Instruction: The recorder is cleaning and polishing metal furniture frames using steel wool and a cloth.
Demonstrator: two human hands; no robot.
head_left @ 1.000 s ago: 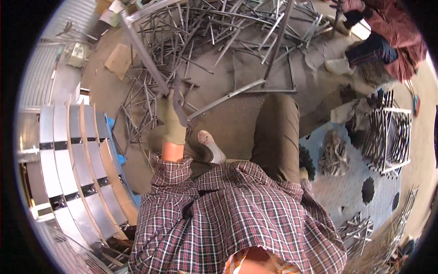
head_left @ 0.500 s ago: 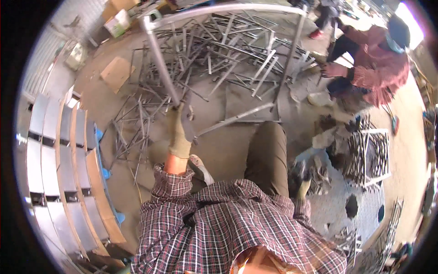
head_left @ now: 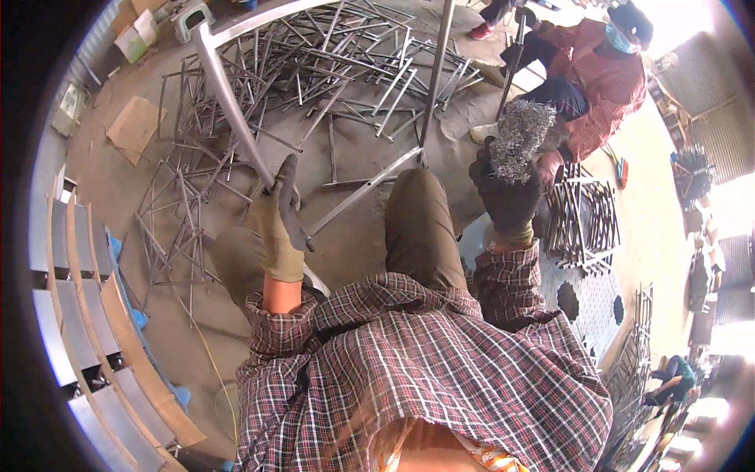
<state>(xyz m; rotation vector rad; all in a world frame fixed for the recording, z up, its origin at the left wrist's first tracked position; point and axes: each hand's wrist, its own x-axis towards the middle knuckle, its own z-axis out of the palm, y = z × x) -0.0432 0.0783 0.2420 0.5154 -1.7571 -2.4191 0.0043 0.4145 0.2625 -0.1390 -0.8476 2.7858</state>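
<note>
A welded frame of square metal tube (head_left: 228,98) stands tilted before me, its lower bar down by my feet. My left hand (head_left: 277,228), in a tan glove with dark grey fingers, is closed loosely round its near left leg; one dark finger points up along the tube. My right hand (head_left: 507,193), gloved in dark grey, is raised on the right and grips a tangled silvery wad of steel wool (head_left: 523,138). The wad is apart from the frame and overlaps a co-worker's arm in the picture.
A large heap of metal tube frames (head_left: 314,59) covers the floor ahead. A masked co-worker (head_left: 602,79) sits at the right. Nearby are stacked metal bars (head_left: 582,216) and a blue-grey board with holes (head_left: 594,303). Rows of grey panels (head_left: 86,315) stand left; a cardboard sheet (head_left: 135,130) lies beyond.
My right hand has risen from beside the board at lower right, bringing up the steel wool. My left hand's grip on the tube has shifted, with one finger now extended. The view has turned right.
</note>
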